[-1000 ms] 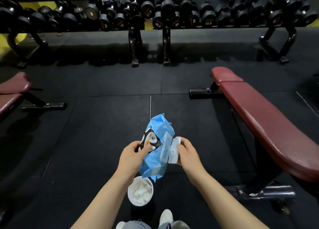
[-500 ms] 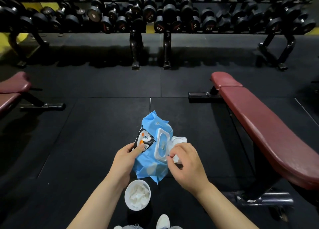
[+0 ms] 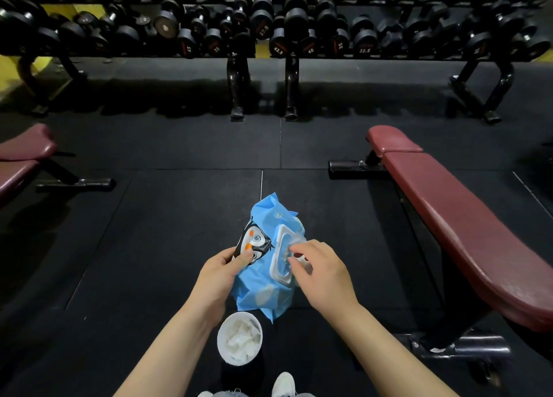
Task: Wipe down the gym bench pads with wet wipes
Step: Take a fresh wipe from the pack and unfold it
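Observation:
A blue pack of wet wipes [image 3: 263, 289] with a penguin picture hangs in front of me, gripped at its left edge by my left hand [image 3: 218, 274]. Its white lid frame [image 3: 278, 256] faces up and stands open. My right hand [image 3: 320, 271] reaches over the opening, and its fingertips pinch a wipe there; the wipe looks blurred and mostly hidden. The maroon bench pad [image 3: 460, 229] runs along the right side, apart from both hands.
A white cup [image 3: 239, 338] holding crumpled used wipes stands on the black rubber floor below the pack, by my shoes. Another maroon bench [image 3: 21, 157] sits at the left edge. A dumbbell rack [image 3: 287, 37] spans the back.
The lid was flipped open by my right hand, which then moved from the pack's right side onto the opening. The pack has tilted to face me more. My left hand kept its grip.

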A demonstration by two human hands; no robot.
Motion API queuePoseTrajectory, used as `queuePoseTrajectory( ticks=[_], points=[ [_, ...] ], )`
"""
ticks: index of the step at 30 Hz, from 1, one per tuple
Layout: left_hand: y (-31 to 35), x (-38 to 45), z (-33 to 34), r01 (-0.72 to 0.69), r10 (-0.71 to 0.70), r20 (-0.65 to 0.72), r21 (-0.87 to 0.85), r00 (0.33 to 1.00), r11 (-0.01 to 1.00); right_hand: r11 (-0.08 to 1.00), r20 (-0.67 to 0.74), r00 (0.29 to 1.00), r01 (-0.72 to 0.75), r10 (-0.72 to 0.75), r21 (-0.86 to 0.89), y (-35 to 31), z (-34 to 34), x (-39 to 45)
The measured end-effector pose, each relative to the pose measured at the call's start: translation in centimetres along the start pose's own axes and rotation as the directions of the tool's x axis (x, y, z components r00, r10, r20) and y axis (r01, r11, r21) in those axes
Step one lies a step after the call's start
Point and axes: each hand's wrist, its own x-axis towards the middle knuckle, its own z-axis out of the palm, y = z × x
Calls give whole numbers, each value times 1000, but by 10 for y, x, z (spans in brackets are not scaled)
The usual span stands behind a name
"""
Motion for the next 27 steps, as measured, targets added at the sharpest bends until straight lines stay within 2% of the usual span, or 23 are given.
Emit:
queuePoseTrajectory(
  ticks=[7,19,23,27],
  points=[
    [1,-2,-1,-4,3,38,12,999,1000,997,66,995,-80,78,21,-7,-3,8],
    [1,-2,0,-11,10,54,30,999,999,991,170,978,-127,119,37,-7,-11,11],
    [-2,-1,1,-10,8,58,38,998,999,995,237,968,-95,87,22,-4,-17,11],
    [-5,0,5,1,-4,56,65,998,998,998,216,975,-58,61,-21,-3,-19,7]
  ],
)
